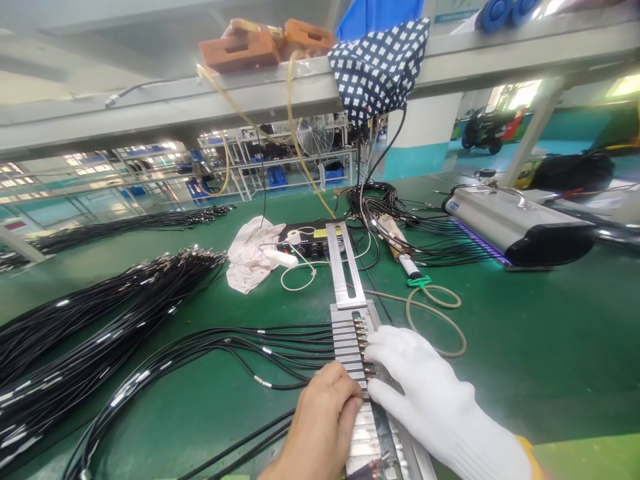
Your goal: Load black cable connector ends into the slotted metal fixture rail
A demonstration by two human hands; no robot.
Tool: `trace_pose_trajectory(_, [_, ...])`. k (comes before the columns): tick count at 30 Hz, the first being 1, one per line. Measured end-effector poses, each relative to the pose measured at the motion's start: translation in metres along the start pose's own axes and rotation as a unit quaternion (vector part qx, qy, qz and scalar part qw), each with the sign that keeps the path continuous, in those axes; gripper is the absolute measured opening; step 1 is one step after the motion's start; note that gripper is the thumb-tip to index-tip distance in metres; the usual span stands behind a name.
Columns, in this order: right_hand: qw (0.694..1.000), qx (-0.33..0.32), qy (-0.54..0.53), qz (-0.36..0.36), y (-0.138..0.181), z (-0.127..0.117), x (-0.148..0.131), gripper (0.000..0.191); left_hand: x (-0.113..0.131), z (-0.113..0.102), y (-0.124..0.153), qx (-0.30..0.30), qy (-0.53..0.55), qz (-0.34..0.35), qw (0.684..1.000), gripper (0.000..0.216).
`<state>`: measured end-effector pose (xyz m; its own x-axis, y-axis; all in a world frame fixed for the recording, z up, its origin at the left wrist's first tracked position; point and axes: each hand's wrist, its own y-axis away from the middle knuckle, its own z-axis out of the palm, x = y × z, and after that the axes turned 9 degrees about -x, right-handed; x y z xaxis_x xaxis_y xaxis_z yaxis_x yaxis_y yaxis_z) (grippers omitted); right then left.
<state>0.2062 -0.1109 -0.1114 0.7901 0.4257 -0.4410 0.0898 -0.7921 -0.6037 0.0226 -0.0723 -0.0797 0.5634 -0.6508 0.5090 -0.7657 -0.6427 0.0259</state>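
A long metal fixture [350, 327] with slots lies on the green bench, and several black cables [280, 343] run into it from the left, their brass connector ends seated in the slots. My bare left hand [323, 420] rests curled on the fixture's left side, fingers pressed down on the cables there. My right hand [425, 393], in a white glove, lies on the fixture's right side with its fingers stretched toward the connector row [361, 333]. Neither hand lifts anything.
Big bundles of black cables [90, 320] lie at the left. Behind the fixture are a crumpled cloth [247, 257], a small black control box [307, 240], a tool with a hose [400, 250], a silver lamp unit [515, 227] and a shelf [300, 87] above.
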Motion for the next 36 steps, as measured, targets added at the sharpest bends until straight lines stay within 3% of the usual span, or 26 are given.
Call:
trace_pose_trajectory(6, [0.991,-0.12,-0.002,0.063,0.004,0.016,0.002,0.034,0.004,-0.001,-0.002,0.003,0.004,-0.014,1.0,0.015])
trace_pose_trajectory(11, [0.995,-0.093,0.013,0.042,0.009,0.024,0.007,0.036,0.001,-0.01,0.004,-0.009,-0.008,0.004,1.0,0.021])
trace_pose_trajectory(13, [0.986,-0.144,-0.015,0.081,0.006,0.02,0.005,0.041,-0.003,-0.013,0.009,-0.001,-0.058,0.019,0.998,0.022])
trace_pose_trajectory(18, [0.931,-0.313,-0.023,0.187,-0.01,0.0,-0.005,0.054,-0.009,-0.015,0.011,0.007,-0.172,0.038,0.984,0.027])
trace_pose_trajectory(21, [0.915,-0.355,-0.014,0.191,-0.016,-0.008,-0.008,0.057,-0.012,-0.012,0.011,-0.012,-0.22,0.048,0.974,0.032])
trace_pose_trajectory(25, [0.91,-0.368,0.004,0.189,-0.02,-0.009,-0.008,0.06,-0.022,0.002,0.02,-0.028,-0.291,0.079,0.953,0.04])
trace_pose_trajectory(28, [0.904,-0.38,0.014,0.195,-0.024,-0.009,-0.008,0.064,-0.029,0.01,0.03,0.039,-0.362,0.155,0.918,0.047])
trace_pose_trajectory(30, [0.902,-0.383,0.003,0.198,-0.025,-0.009,-0.008,0.064,-0.026,0.004,0.032,0.095,-0.38,0.196,0.899,0.053])
trace_pose_trajectory(32, [0.911,-0.362,-0.022,0.195,-0.023,-0.008,-0.007,0.063,-0.016,-0.01,0.033,0.057,-0.361,0.206,0.908,0.059])
trace_pose_trajectory(33, [0.917,-0.345,-0.038,0.194,-0.021,-0.007,-0.006,0.062,-0.009,-0.018,0.033,-0.012,-0.36,0.181,0.915,0.058])
trace_pose_trajectory(36, [0.935,-0.288,-0.083,0.188,-0.014,-0.003,-0.001,0.06,0.01,-0.036,0.039,-0.002,-0.242,0.125,0.962,0.037])
